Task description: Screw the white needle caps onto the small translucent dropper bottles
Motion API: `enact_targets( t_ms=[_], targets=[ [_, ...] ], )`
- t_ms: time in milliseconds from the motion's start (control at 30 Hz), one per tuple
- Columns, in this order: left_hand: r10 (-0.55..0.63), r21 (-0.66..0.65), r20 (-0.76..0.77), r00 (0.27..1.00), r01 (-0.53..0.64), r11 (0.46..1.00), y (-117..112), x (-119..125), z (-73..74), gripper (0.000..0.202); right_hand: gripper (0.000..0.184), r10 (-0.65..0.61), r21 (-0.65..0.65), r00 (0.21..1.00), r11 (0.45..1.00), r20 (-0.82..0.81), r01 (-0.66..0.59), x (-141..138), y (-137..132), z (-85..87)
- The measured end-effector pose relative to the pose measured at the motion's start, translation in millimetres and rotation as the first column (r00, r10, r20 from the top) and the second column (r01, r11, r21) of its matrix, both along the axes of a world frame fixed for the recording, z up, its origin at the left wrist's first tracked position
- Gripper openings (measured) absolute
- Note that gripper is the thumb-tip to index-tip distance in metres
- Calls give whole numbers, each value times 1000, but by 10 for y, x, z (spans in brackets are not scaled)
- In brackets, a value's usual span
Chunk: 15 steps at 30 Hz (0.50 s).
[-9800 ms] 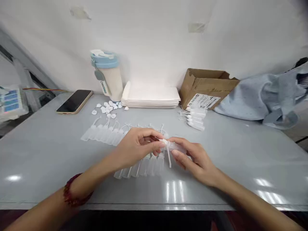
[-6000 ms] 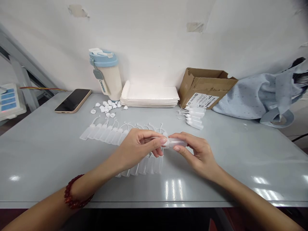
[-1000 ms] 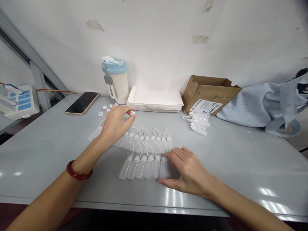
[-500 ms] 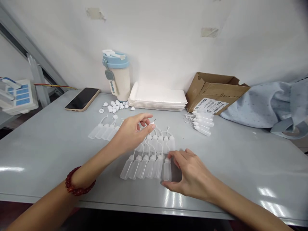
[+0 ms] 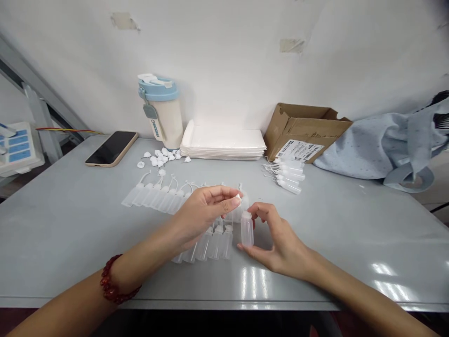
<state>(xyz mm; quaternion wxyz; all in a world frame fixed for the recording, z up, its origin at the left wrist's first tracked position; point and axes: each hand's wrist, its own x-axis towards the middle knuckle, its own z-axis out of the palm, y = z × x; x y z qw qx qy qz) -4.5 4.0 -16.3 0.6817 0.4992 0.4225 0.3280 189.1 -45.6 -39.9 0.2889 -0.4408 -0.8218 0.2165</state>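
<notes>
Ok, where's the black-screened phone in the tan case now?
In the head view, the phone lies on the grey table toward its far left corner, left of the small white caps and the cream, blue-lidded tumbler.

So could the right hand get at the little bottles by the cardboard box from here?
Probably yes: only grey tabletop shows between the right hand and those little bottles, though it holds a single bottle, so it would likely need freeing first.
</notes>
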Motion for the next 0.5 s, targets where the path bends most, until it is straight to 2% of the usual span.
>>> enact_targets(
  t_ms=[67, 167, 367, 500],
  targets=[
    [13, -69, 79, 997, -8, 998, -28, 31, -21, 19, 50, 2, 33, 999, 999, -50, 0, -7, 17, -6],
    [31, -92, 150, 988, -17, 996, -51, 57, -32, 13, 53, 4, 50, 994, 999, -105, 1, -15, 45, -8],
    [48, -47, 108, 993, -43, 998, -52, 53, -26, 16, 55, 65, 34, 985, 998, -158, -60, 8, 65, -19],
    [39, -21, 48, 998, -38, 999, -4, 19, -18, 17, 51, 101, 71, 992, 993, -76, -96, 57, 78, -15]
  ],
)
